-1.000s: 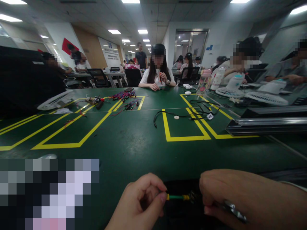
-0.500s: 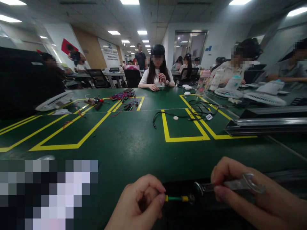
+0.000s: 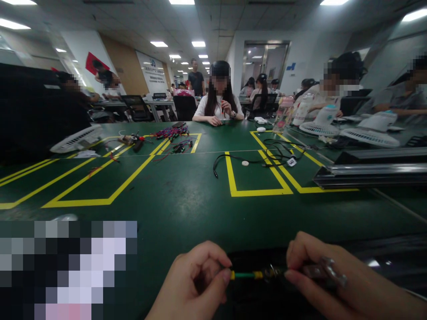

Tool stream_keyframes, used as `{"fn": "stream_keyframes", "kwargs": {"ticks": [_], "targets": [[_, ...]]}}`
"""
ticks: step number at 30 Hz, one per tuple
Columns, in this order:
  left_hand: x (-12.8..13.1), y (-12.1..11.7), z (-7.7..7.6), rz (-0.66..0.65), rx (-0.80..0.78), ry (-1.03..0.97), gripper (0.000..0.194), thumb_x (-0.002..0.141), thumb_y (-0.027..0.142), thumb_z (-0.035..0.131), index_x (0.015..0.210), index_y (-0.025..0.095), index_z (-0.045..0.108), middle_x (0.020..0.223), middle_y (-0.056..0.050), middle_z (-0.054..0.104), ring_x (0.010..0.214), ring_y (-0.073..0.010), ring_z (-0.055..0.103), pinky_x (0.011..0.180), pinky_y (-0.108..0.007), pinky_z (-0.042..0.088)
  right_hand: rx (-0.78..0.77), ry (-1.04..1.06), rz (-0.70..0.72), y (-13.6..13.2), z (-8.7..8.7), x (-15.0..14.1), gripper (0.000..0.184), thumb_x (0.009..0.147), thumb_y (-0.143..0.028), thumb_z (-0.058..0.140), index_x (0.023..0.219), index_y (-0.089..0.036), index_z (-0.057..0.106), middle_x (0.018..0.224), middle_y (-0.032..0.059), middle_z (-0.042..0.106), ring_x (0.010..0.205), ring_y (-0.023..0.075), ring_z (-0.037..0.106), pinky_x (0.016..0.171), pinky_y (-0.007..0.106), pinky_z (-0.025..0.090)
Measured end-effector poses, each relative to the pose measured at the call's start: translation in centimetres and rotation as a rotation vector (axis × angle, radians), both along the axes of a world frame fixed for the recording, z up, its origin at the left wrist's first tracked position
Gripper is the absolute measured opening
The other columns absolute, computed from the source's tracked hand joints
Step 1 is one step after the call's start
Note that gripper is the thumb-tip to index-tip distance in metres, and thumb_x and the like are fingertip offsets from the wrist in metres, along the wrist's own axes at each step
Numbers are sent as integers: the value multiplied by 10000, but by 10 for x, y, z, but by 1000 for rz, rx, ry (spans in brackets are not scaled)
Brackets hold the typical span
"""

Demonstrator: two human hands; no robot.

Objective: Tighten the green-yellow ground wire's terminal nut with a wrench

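Note:
Between thumb and fingers, my left hand [image 3: 196, 280] pinches one end of a short green and yellow wire [image 3: 246, 275]. The wire points right, over a dark, shiny piece [image 3: 243, 304] at the table's near edge. At its right end sits a small ring-like metal part [image 3: 267, 273], hard to make out. My right hand [image 3: 320, 275] is closed round the middle of a metal open-ended wrench [image 3: 328, 269]. The wrench's left jaw is at the ring-like part; whether it grips it I cannot tell. Its other jaw sticks out over my palm.
Yellow tape [image 3: 260, 194] marks the green table [image 3: 187, 222]. A black cable [image 3: 230, 156], metal profiles [image 3: 373, 170] and white fans [image 3: 320, 122] lie to the right. Coloured wires [image 3: 171, 131] lie further back. A person [image 3: 218, 102] sits opposite. A blurred block covers the lower left.
My right hand has moved left and slightly down with the wrench, bringing its jaw to the end of the wire. My left hand has stayed nearly still.

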State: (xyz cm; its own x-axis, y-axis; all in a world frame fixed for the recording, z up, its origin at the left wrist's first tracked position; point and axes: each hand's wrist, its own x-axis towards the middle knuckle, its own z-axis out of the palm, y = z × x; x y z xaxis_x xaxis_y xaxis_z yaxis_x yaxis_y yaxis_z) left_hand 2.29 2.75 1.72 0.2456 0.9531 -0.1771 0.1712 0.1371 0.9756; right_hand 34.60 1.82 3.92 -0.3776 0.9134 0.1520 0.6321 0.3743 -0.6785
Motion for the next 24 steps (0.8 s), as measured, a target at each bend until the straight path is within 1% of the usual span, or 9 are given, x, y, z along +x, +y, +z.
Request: {"fn": "stream_keyframes", "kwargs": {"ticks": [1, 3, 7, 11, 13, 15, 17, 22, 24], "targets": [[0, 0, -1, 3, 3, -1, 169, 993, 385, 966, 993, 255, 858, 664, 54, 720, 655, -200, 619, 694, -293, 422, 22, -13, -2, 1, 2, -2, 234, 1117, -215, 702, 925, -349, 698, 736, -70, 750, 552, 180, 684, 531, 217, 532], [0, 0, -2, 8, 8, -7, 166, 997, 387, 969, 996, 259, 864, 667, 47, 735, 654, -204, 629, 694, -296, 431, 35, -50, -5, 3, 9, -7, 231, 1106, -209, 682, 926, -348, 721, 751, -60, 787, 565, 186, 727, 546, 225, 559], [-1, 0, -1, 11, 3, -5, 165, 991, 385, 974, 993, 261, 866, 673, 43, 751, 657, -203, 626, 694, -295, 423, -44, -159, 24, 8, 27, -16, 216, 1064, -187, 677, 912, -336, 711, 783, -32, 861, 611, 214, 823, 594, 252, 618], [0, -1, 0, 20, -8, 14, 158, 989, 377, 965, 971, 259, 861, 677, 34, 774, 667, -204, 638, 688, -286, 417, -63, -268, 82, 13, 41, -20, 216, 1048, -176, 719, 902, -330, 678, 757, -38, 856, 566, 217, 783, 548, 267, 548], [0, -1, 0, 28, -9, 18, 164, 992, 384, 968, 965, 262, 863, 680, 30, 783, 669, -207, 649, 694, -286, 433, -65, -318, 117, 16, 46, -21, 225, 1048, -153, 757, 922, -327, 689, 810, -47, 888, 612, 222, 819, 576, 273, 554], [0, -1, -1, 32, -1, 20, 168, 991, 390, 978, 969, 266, 866, 680, 28, 786, 670, -212, 658, 697, -290, 444, -83, -364, 169, 21, 51, -20, 240, 1037, -105, 792, 969, -322, 716, 915, -49, 937, 712, 233, 887, 633, 274, 582], [-1, 0, -2, 28, 9, 17, 172, 990, 395, 983, 977, 268, 868, 679, 29, 782, 669, -214, 658, 694, -292, 441, -105, -414, 238, 26, 56, -18, 267, 1022, -70, 831, 989, -312, 724, 977, -43, 954, 768, 241, 913, 662, 272, 585], [-1, 0, -3, 18, 10, 1, 182, 987, 401, 987, 982, 265, 866, 680, 30, 776, 668, -214, 655, 697, -296, 439, -72, -477, 421, 38, 70, -20, 286, 1011, -32, 862, 1001, -289, 736, 935, -17, 913, 705, 224, 840, 635, 263, 546], [-1, 0, -2, 19, 2, 0, 185, 987, 399, 990, 985, 259, 868, 678, 28, 776, 662, -211, 651, 689, -293, 436, -53, -477, 459, 40, 74, -22, 289, 996, -18, 863, 1001, -280, 743, 931, -10, 904, 707, 222, 831, 633, 256, 549]]}}
